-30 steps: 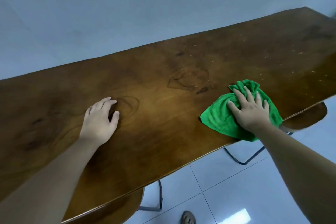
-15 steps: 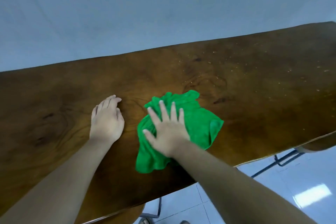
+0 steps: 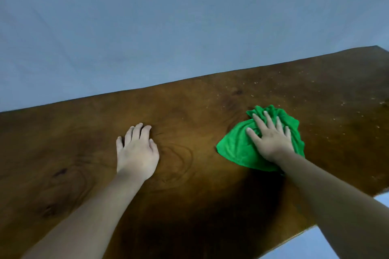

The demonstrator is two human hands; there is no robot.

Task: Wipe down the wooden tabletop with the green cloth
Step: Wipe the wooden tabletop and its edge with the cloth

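A bunched green cloth (image 3: 235, 149) lies on the dark wooden tabletop (image 3: 189, 206), right of centre. My right hand (image 3: 270, 139) presses flat on top of it, fingers spread, covering the cloth's middle. My left hand (image 3: 136, 151) rests palm down on the bare wood to the left, about a hand's width or two away from the cloth, holding nothing. Pale crumbs (image 3: 336, 109) speckle the wood beyond and to the right of the cloth.
A plain blue-grey wall (image 3: 168, 27) stands right behind the table's far edge. The near edge runs diagonally at the lower right, with light floor (image 3: 336, 248) beyond it.
My right hand has slid the cloth back to the right, away from my left hand, after a sweep leftward. The left hand stays planted on the wood. The view has tilted upward.
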